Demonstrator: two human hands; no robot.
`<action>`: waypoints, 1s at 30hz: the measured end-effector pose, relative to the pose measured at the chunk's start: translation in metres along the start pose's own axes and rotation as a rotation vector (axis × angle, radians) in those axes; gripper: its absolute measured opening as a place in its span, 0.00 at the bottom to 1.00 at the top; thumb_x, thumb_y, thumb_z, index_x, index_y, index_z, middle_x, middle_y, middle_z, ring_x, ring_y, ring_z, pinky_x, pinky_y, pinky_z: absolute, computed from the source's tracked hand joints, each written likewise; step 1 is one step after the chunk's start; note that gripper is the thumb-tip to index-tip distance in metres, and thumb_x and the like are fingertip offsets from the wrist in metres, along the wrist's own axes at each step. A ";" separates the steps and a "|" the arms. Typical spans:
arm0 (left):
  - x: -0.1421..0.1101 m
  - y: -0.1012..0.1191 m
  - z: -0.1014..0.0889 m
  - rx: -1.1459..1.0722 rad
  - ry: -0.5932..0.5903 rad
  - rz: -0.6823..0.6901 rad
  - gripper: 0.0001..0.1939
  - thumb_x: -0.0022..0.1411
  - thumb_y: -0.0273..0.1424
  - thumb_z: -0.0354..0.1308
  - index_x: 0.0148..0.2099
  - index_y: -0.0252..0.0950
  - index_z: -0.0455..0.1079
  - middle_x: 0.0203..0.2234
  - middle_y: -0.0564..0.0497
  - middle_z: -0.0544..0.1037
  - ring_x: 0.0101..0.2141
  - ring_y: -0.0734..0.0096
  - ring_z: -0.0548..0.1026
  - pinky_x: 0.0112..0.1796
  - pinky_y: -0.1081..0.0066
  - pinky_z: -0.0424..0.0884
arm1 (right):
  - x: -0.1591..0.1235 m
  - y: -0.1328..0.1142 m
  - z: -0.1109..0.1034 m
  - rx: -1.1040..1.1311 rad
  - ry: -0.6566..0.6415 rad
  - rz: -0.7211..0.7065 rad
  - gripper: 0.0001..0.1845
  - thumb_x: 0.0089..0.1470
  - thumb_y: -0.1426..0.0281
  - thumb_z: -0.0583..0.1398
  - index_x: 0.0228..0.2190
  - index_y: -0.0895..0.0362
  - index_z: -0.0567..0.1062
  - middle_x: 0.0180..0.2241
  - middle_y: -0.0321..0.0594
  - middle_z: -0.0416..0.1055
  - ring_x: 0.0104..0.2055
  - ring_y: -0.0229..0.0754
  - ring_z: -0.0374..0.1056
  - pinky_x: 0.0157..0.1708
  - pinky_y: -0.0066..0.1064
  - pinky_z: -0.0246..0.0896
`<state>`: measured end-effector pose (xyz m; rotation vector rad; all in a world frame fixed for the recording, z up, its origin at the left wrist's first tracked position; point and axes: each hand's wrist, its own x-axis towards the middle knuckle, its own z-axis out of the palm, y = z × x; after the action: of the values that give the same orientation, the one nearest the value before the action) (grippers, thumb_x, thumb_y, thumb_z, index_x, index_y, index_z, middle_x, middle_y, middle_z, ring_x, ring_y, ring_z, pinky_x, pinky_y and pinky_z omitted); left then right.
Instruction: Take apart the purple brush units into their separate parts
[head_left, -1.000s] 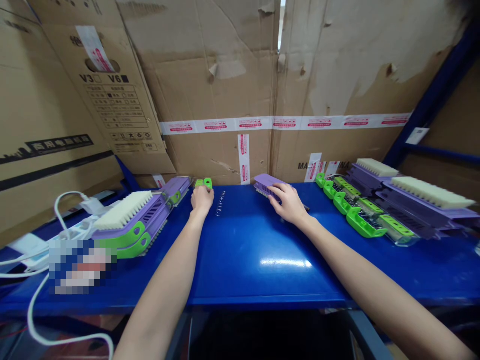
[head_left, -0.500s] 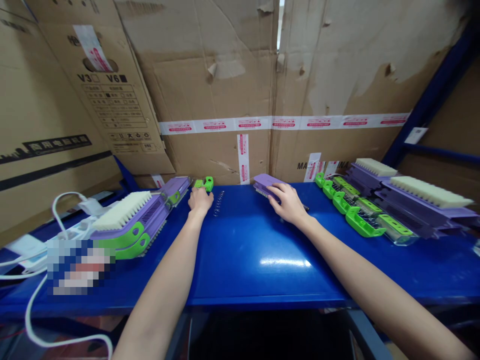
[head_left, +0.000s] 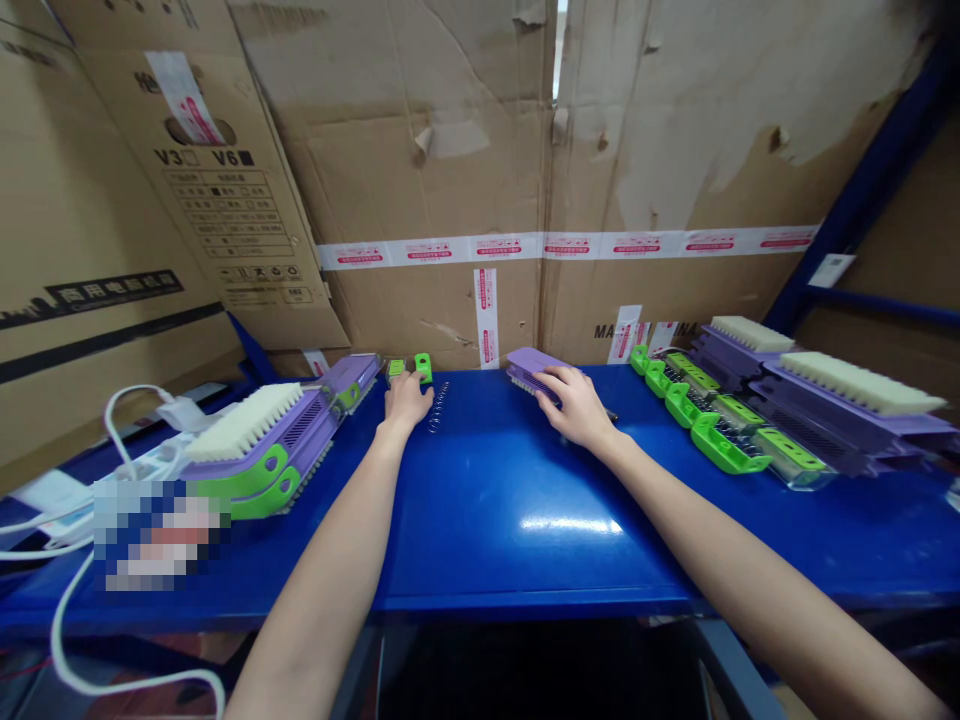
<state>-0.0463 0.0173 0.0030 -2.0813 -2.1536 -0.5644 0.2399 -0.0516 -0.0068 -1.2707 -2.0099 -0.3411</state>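
Note:
My left hand [head_left: 407, 402] is at the back of the blue table with its fingers curled against a bright green plastic end piece [head_left: 424, 367]; the fingertips are partly hidden. A clear part with a green label [head_left: 396, 369] shows just behind those fingers. Right of this hand lies a thin metal coil spring [head_left: 439, 408]. My right hand [head_left: 576, 404] lies over the near end of a purple brush body [head_left: 534, 364], thumb along its near side and fingers across its top. The brush rests on the table, bristles down. A small dark end sticks out beside that palm.
On the left, purple brushes with cream bristles [head_left: 244, 425] and green ends lie beside a power strip [head_left: 146, 462] with white cables. To the right are several green end pieces [head_left: 724, 447], clear parts and stacked purple brush bodies [head_left: 832, 405]. Cardboard [head_left: 450, 180] walls the back.
My left hand has shifted slightly right, and the green end piece has moved right with it, away from the clear part. My right hand and the purple brush have stayed in place.

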 end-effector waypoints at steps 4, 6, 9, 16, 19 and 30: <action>0.000 0.000 0.001 -0.003 -0.011 0.034 0.18 0.63 0.36 0.52 0.54 0.38 0.69 0.49 0.43 0.73 0.52 0.55 0.70 0.48 0.62 0.69 | 0.000 -0.001 -0.001 -0.013 -0.017 0.007 0.19 0.60 0.66 0.52 0.49 0.56 0.73 0.51 0.49 0.69 0.53 0.51 0.63 0.50 0.45 0.58; -0.001 0.002 -0.002 -0.003 -0.005 0.035 0.18 0.64 0.37 0.51 0.54 0.38 0.68 0.48 0.43 0.74 0.51 0.56 0.71 0.47 0.63 0.69 | 0.000 -0.001 -0.001 -0.017 -0.020 0.005 0.19 0.60 0.66 0.52 0.50 0.56 0.73 0.51 0.49 0.69 0.53 0.51 0.63 0.50 0.45 0.58; -0.004 0.011 -0.016 0.026 0.022 0.017 0.20 0.65 0.42 0.46 0.50 0.36 0.70 0.45 0.40 0.75 0.46 0.54 0.75 0.45 0.62 0.70 | 0.000 -0.001 -0.001 -0.018 -0.023 0.004 0.19 0.60 0.66 0.52 0.50 0.55 0.73 0.51 0.49 0.69 0.53 0.51 0.63 0.49 0.46 0.59; -0.025 0.044 -0.061 0.142 -0.528 0.021 0.26 0.50 0.53 0.60 0.35 0.33 0.75 0.28 0.40 0.79 0.32 0.53 0.79 0.37 0.62 0.72 | 0.000 -0.001 0.000 -0.018 -0.022 -0.005 0.20 0.60 0.65 0.52 0.51 0.54 0.73 0.51 0.49 0.69 0.52 0.52 0.62 0.49 0.47 0.59; -0.029 0.048 -0.065 0.168 -0.626 0.070 0.13 0.51 0.39 0.62 0.34 0.34 0.75 0.25 0.44 0.79 0.27 0.60 0.78 0.34 0.67 0.72 | 0.000 -0.002 -0.001 -0.018 -0.018 0.006 0.19 0.60 0.65 0.52 0.50 0.55 0.73 0.50 0.49 0.70 0.52 0.52 0.62 0.49 0.46 0.59; -0.011 0.022 -0.046 0.050 0.083 -0.166 0.20 0.63 0.41 0.49 0.47 0.32 0.73 0.41 0.36 0.77 0.44 0.49 0.75 0.42 0.60 0.71 | 0.000 -0.002 0.000 -0.021 -0.020 0.007 0.19 0.60 0.65 0.52 0.50 0.55 0.73 0.50 0.49 0.70 0.52 0.52 0.62 0.48 0.47 0.59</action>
<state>-0.0322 -0.0079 0.0468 -1.8324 -2.2819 -0.5945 0.2386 -0.0531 -0.0066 -1.2983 -2.0233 -0.3491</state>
